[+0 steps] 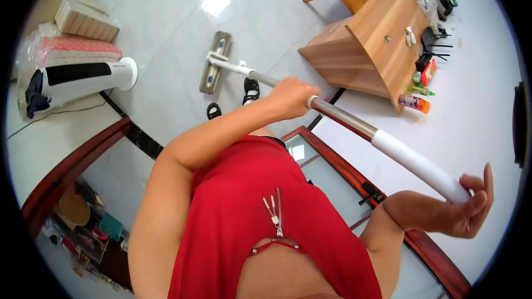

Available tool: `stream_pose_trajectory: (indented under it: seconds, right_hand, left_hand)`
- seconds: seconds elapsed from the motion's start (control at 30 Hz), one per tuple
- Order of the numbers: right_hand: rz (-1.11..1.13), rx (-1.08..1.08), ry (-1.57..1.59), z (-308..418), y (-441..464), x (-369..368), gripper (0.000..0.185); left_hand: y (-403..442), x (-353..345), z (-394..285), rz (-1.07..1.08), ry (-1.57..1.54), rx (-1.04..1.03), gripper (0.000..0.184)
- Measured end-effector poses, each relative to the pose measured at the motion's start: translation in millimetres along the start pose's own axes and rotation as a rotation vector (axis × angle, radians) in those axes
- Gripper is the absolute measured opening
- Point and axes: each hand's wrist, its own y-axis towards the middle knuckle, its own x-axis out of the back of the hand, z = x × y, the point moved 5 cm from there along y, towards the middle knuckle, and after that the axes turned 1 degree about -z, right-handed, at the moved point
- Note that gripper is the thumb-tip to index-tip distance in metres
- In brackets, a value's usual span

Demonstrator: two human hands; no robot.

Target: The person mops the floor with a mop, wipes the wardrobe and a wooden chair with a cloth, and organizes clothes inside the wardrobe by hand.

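Pale wood makes the counter (371, 39) at two o'clock, its edge bearing one orange-capped can (414, 103) and one green bottle (419, 90), contents hidden. One mop (344, 119) stretches from eleven o'clock, over glossy tile floor (166, 27), towards four; the left hand's (291, 98) grip clamps its pole, the right hand's (471, 207) meets the end, tightness unclear.

Left hand (293, 98) clenched firmly; right hand (471, 210) loosely cupped, it seems.

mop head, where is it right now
In the head view, the mop head is on the glossy floor, upper left of centre, at the pole's far end, just beyond the black sandals.
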Motion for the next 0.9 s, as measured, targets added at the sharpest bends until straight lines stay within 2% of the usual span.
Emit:
stream_pose_trajectory:
  seconds: [0.07, 0.17, 0.27, 0.3, 0.33, 0.4, 0.43, 0.53, 0.63, 0.73, 0.87, 0.9]
  right_hand:
    - [-0.059, 0.011, -0.111, -12, 9, 9, 0.039]
    - [0.150, 0.019, -0.300, -52, 22, 30, 0.029]
    - [0.069, -0.052, -0.409, -55, 11, 4, 0.021]
    - [0.160, -0.020, -0.416, -66, 10, -3, 0.023]
    - [0.175, -0.100, -0.396, -64, 4, -19, 0.016]
    - [0.347, -0.055, -0.397, -71, -4, -46, 0.013]
    - [0.420, -0.044, -0.394, -64, -9, -64, 0.012]
    - [0.587, -0.030, -0.291, -70, -22, -99, 0.012]
    - [0.679, 0.123, -0.246, -89, -31, -133, 0.013]
    - [0.568, -0.016, -0.204, -106, -19, -145, 0.012]
    - [0.546, -0.032, -0.124, -123, -4, -149, 0.010]
    - [0.533, 0.021, -0.119, -123, -1, -149, 0.009]
  left_hand:
    - [42, -13, -14, 0.058, 0.005, -0.076, 0.008]
    - [104, -30, -30, 0.128, -0.014, -0.211, 0.009]
    - [168, -50, -28, 0.231, -0.034, -0.285, 0.013]
    - [189, -58, -22, 0.270, -0.040, -0.298, 0.014]
    - [207, -69, -12, 0.259, -0.047, -0.315, 0.016]
    - [241, -85, 8, 0.236, -0.061, -0.353, 0.018]
    - [255, -91, 17, 0.338, -0.040, -0.266, 0.019]
    - [276, -97, 44, 0.255, -0.090, -0.294, 0.018]
    - [289, -101, 71, 0.270, -0.216, -0.215, 0.017]
    - [303, -100, 67, 0.151, -0.141, -0.226, 0.014]
    - [303, -89, 58, -0.003, -0.100, -0.200, 0.010]
    - [296, -83, 57, -0.044, -0.103, -0.198, 0.010]
